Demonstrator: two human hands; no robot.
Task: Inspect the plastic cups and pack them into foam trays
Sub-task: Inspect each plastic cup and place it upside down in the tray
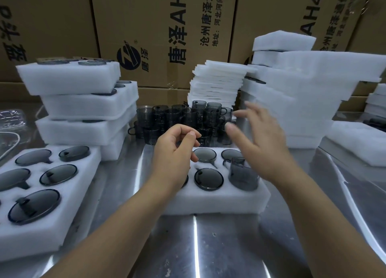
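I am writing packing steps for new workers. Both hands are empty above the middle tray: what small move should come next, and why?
Probably press the raised cup down with the right hand, which is open and nearest. That cup stands high out of its pocket in the foam tray, while the neighbouring cups sit flush.

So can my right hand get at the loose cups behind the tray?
Probably yes: the right hand is open, empty and hovers just before the loose cups, with nothing between; the foam stack stands to its right.
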